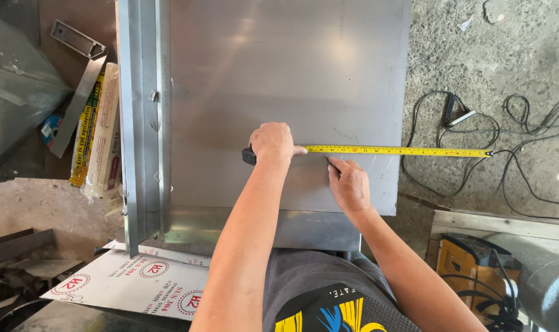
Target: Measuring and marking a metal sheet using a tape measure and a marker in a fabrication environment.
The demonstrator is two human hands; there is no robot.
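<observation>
The left hand (272, 142) grips the tape measure (396, 150) pulled out across the metal sheet (279, 74), and just below the tape the right hand (348, 184) pinches a marker tip on the sheet, no mark showing yet.

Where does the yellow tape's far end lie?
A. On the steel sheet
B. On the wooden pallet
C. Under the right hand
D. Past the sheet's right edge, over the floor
D: the tape, held at its case by the left hand, runs across the sheet and ends beyond its right edge over the concrete floor.
</observation>
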